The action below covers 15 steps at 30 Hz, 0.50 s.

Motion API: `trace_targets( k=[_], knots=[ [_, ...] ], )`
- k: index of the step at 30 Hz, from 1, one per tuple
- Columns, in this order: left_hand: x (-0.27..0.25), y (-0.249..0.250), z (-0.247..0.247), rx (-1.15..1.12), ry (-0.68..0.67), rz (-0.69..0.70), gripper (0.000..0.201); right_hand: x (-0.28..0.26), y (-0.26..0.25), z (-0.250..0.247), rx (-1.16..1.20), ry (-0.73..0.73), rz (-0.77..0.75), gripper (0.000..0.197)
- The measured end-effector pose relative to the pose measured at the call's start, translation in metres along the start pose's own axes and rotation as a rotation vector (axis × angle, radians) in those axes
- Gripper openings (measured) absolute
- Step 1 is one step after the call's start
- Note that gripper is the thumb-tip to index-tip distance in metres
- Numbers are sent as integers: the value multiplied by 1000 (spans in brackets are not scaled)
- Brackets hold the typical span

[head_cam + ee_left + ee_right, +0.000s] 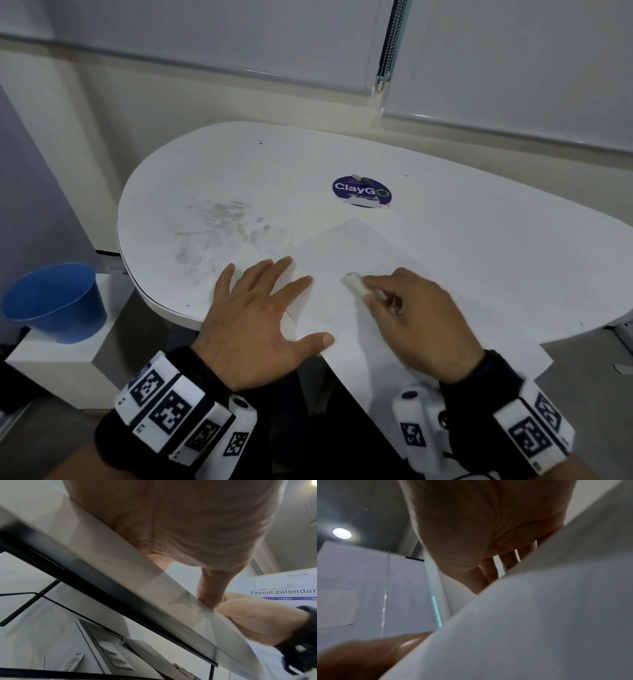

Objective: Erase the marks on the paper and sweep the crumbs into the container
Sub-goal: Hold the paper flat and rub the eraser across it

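A white sheet of paper (pixel 356 253) lies angled on the white table (pixel 479 246), its near corner hanging over the front edge. My left hand (pixel 263 308) lies flat with spread fingers on the paper's left edge, pressing it down. My right hand (pixel 407 308) pinches a whitish eraser (pixel 356 282) whose tip touches the paper near its middle. The blue container (pixel 58 301) stands on a low white block left of the table. In the right wrist view only my palm (pixel 481 520) and the blurred paper (pixel 539 615) show. Any marks on the paper are too faint to make out.
Grey smudges (pixel 219 233) cover the table's left part. A round purple ClayGo sticker (pixel 361 190) sits farther back with a small dark object (pixel 361 178) on it. Window blinds (pixel 239 34) rise behind the table. The white block (pixel 51 363) under the container stands below table height.
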<state>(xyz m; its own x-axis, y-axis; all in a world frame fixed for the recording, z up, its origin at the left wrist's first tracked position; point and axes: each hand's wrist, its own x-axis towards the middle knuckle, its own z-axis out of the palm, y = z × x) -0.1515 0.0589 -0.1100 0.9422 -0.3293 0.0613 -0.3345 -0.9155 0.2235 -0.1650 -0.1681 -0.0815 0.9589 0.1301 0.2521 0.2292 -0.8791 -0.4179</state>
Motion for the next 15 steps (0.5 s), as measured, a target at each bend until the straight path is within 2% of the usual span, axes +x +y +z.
trace_targets(
  k=[2,4,5,9,11,13,15],
  knots=[
    [-1,0,0,-6,11,-2,101,-7,-14,2,102,-107,-112,23],
    [-1,1,0,-18,25,0,102,-10,-20,-2,189,-223,-142,24],
    [-1,2,-1,-11,26,-4,104,-7,-17,-3,182,-213,-118,25],
    [-1,3,0,24,31,-11,109,0,0,-5,41,1,6,21],
    [-1,4,0,16,35,-7,108,-4,-10,-1,61,-51,-75,21],
    [-2,4,0,3,39,-2,107,-12,-24,-1,155,-195,-153,22],
    [-2,4,0,10,37,-2,108,-8,-20,-6,180,-232,-126,23]
  ],
)
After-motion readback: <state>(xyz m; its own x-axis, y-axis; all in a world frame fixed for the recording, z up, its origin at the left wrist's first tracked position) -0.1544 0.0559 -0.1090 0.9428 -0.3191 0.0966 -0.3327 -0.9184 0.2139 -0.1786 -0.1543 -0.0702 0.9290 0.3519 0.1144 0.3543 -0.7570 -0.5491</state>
